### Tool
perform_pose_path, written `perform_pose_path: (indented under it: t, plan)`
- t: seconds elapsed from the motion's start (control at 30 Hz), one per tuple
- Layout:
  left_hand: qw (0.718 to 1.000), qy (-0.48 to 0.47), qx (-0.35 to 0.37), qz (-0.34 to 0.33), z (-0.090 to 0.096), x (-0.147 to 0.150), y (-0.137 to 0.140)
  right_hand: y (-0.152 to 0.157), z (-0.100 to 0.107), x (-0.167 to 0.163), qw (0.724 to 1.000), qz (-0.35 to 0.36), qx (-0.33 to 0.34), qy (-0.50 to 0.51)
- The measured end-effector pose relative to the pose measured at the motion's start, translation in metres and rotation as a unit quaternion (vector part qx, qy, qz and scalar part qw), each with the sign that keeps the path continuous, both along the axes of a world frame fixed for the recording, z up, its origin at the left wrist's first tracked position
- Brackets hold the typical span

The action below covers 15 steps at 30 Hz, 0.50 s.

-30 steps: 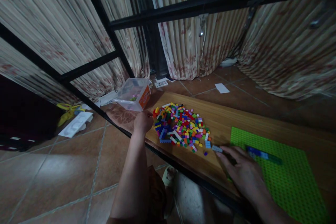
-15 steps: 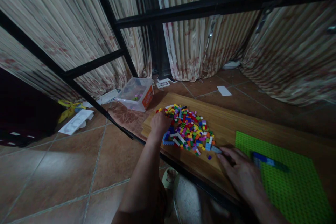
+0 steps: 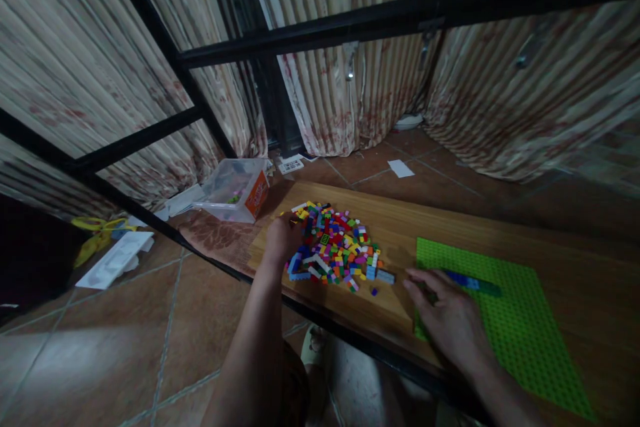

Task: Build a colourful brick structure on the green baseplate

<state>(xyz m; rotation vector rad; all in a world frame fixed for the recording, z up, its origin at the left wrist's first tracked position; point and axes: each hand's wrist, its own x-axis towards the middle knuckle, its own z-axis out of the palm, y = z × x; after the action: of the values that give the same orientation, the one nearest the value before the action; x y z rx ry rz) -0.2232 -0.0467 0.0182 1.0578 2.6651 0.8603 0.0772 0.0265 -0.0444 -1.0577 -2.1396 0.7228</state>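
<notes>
Head view: left hand [image 3: 283, 239] at the brick pile's [image 3: 341, 248] left edge, pinch can't be told; right hand [image 3: 447, 310] rightward, fingers parted; light picking's best.

Left hand [image 3: 284, 238] reaches forward; right hand [image 3: 449, 310] curls loosely.

Two hands [image 3: 447, 310], one baseplate [image 3: 525, 333], one box [image 3: 227, 212], dozens of bricks [image 3: 343, 250]

Looks like home: floral curtains [image 3: 320, 103], tiled floor [image 3: 117, 340], toy bricks [image 3: 345, 243].
</notes>
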Motion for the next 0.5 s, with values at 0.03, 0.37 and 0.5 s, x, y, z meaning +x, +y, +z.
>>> perform_pose_path:
  t: [0.03, 0.37, 0.5]
  plan:
    - [0.998, -0.036, 0.033, -0.024, 0.000, 0.005, 0.001, -0.001, 0.003, -0.001, 1.000, -0.001, -0.012, 0.019]
    - [0.887, -0.358, 0.149, -0.250, -0.022, 0.112, 0.027, -0.002, 0.019, -0.025, 0.931, -0.047, -0.252, 0.260]
    - [0.890, -0.310, 0.166, -0.290, -0.026, 0.140, 0.027, 0.002, 0.024, -0.027, 0.904, -0.061, -0.283, 0.315]
